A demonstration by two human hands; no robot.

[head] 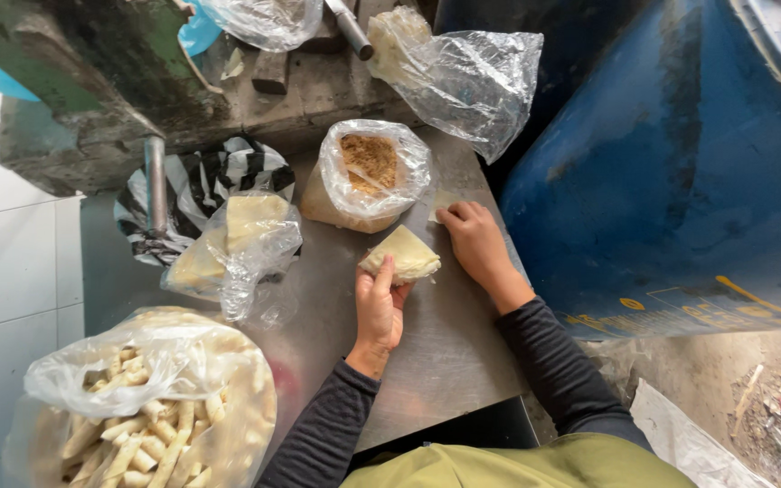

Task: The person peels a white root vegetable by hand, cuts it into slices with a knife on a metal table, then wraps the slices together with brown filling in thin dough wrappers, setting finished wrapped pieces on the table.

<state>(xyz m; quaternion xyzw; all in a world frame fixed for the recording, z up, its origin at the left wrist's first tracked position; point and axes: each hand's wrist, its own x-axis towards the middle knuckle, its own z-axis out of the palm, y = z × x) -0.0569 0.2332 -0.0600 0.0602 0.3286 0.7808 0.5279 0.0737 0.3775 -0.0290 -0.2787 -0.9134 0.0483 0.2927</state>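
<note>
Steel table (pixel 445 361): left hand (pixel 378 312) grips folded wrapper (pixel 401 254); right hand (pixel 476 239) open (flat, pressing table).

White tiled floor (pixel 11 271), steel table (pixel 445 361)

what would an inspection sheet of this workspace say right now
surface: bare metal table, worn
job's things: pale folded wrapper; bag of brown filling
clutter: bag of rolled sticks; bag of pale sheets; crumpled plastic bag; striped bowl
grips: left hand holds the wrapper; right hand pressed flat on the table
cables: nothing seen
surroundings: blue drum; green machine; white tiled floor
</note>
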